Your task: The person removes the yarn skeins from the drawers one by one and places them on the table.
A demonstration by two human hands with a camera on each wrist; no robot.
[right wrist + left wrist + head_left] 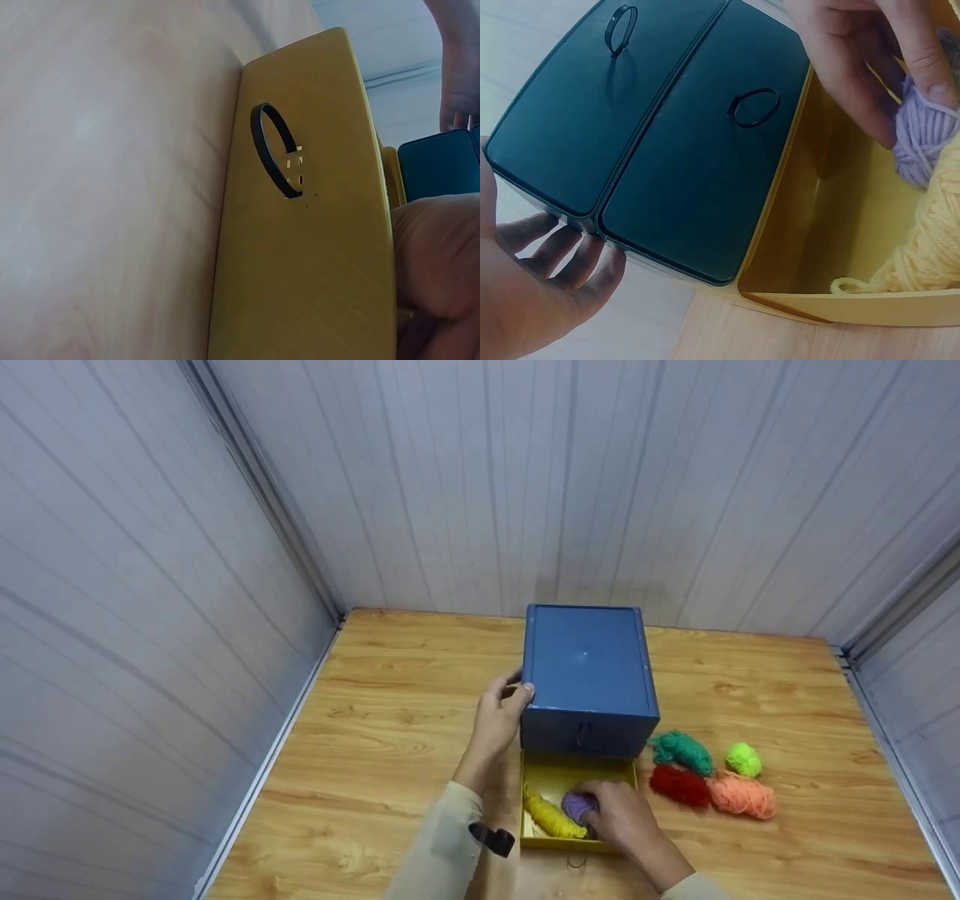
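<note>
My right hand (620,814) reaches into the pulled-out yellow drawer (577,769). Its thumb and fingers hold a purple yarn bundle (922,139), low inside the drawer. Beside it in the drawer lies a yellow yarn skein (553,816). My left hand (498,713) touches the left side of the blue drawer cabinet (589,660) near its top front corner. In the left wrist view, those fingertips (609,262) press on the side by the seam between two shut drawers. The right wrist view shows the drawer front with a black loop handle (268,150); the hand is partly hidden behind it.
Right of the cabinet on the wooden table (390,720) lie a green skein (682,752), a red skein (679,785), an orange skein (742,795) and a neon yellow ball (743,760). Pale panel walls (465,487) stand behind and at both sides.
</note>
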